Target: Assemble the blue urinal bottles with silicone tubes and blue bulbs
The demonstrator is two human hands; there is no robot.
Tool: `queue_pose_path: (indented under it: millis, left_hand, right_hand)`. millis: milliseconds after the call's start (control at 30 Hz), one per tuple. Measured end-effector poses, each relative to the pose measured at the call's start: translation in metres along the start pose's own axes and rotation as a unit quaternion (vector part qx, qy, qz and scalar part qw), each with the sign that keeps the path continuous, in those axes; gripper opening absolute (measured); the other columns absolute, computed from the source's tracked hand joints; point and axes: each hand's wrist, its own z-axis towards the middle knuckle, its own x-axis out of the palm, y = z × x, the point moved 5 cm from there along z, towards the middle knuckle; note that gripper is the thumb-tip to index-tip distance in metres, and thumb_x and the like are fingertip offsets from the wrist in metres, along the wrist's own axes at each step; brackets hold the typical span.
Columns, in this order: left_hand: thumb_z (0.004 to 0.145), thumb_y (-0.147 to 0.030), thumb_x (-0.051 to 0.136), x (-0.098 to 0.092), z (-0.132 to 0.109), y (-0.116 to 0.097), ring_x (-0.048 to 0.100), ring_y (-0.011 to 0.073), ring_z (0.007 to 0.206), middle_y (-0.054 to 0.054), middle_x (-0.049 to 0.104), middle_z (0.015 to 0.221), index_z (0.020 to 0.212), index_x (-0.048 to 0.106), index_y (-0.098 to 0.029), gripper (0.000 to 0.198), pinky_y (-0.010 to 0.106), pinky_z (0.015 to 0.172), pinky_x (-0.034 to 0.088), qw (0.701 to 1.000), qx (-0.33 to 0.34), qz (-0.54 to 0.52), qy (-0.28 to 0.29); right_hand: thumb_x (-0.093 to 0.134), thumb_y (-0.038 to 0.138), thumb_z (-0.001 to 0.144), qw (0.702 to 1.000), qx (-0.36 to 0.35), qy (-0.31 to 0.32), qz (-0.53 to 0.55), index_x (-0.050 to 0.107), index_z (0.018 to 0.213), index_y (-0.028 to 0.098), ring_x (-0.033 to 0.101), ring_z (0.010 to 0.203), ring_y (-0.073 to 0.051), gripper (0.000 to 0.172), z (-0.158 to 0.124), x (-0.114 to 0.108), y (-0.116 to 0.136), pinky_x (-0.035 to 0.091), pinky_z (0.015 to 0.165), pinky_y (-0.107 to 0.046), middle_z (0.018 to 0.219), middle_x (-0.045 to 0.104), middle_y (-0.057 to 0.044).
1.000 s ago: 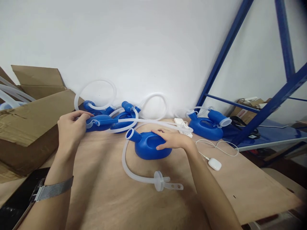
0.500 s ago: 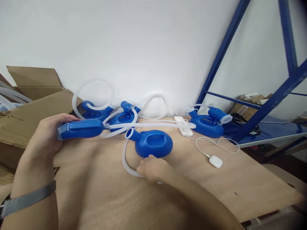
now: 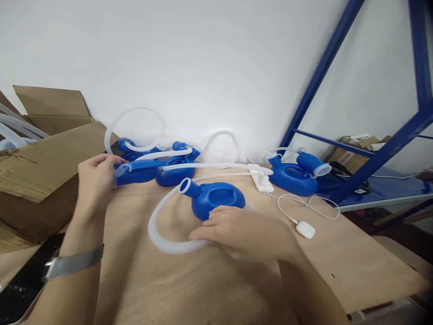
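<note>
My left hand [image 3: 96, 176] grips the end of a blue plastic urinal bottle [image 3: 137, 172], which lies on its side with a white tube running right from it. My right hand [image 3: 238, 232] is curled over a translucent corrugated tube [image 3: 162, 239], and the tube's far end is hidden under my palm. That tube rises to the neck of a second blue bottle [image 3: 216, 198], which stands just beyond my fingers. Another blue bottle [image 3: 174, 174] sits close to the right of the held one.
A plywood tabletop [image 3: 338, 266] carries a white power strip [image 3: 262, 181], a white earbud case [image 3: 305, 229] with its cable, and more blue bottles [image 3: 292, 178] [image 3: 130, 155] with tubing. A cardboard box [image 3: 43, 176] is at left, a black phone [image 3: 30, 275] at lower left, a blue shelf frame [image 3: 321, 76] at right.
My right hand has moved from the top of the bottle to the tube, and the tube's loop now swings further left. My left hand has turned the held bottle and drawn it right.
</note>
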Motion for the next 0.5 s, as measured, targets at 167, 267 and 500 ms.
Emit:
queue_pose_path:
  millis: [167, 267, 500]
  left_hand:
    - [0.067, -0.029, 0.065, 0.028, 0.006, 0.038, 0.065, 0.0237, 0.082, 0.001, 0.070, 0.070, 0.073, 0.077, -0.020, 0.016, 0.031, 0.078, 0.047, 0.994, 0.012, 0.101, 0.024]
    - [0.066, -0.028, 0.066, 0.043, 0.007, 0.065, 0.068, 0.0269, 0.085, 0.003, 0.074, 0.075, 0.071, 0.078, -0.021, 0.015, 0.034, 0.079, 0.048, 0.987, -0.006, 0.123, 0.105]
    - [0.070, -0.039, 0.064, 0.069, 0.004, 0.120, 0.073, 0.0316, 0.104, 0.012, 0.081, 0.106, 0.079, 0.075, -0.020, 0.024, 0.035, 0.081, 0.059, 0.967, -0.062, 0.103, 0.226]
  right_hand:
    - [0.046, 0.000, 0.095, 0.991, -0.123, -0.044, -0.028, 0.074, 0.127, 0.029, 0.066, 0.117, -0.018, 0.052, -0.008, -0.022, 0.028, 0.020, 0.132, -0.051, 0.110, 0.079, -0.001]
    - [0.044, 0.003, 0.102, 0.985, -0.100, -0.138, -0.040, 0.072, 0.129, 0.036, 0.060, 0.129, -0.018, 0.051, -0.002, -0.030, 0.020, 0.022, 0.131, -0.056, 0.114, 0.078, 0.002]
    - [0.054, 0.025, 0.107, 0.972, 0.012, -0.203, -0.120, 0.073, 0.124, 0.024, 0.063, 0.115, -0.024, 0.025, 0.020, -0.025, -0.051, 0.036, 0.121, -0.055, 0.114, 0.076, -0.006]
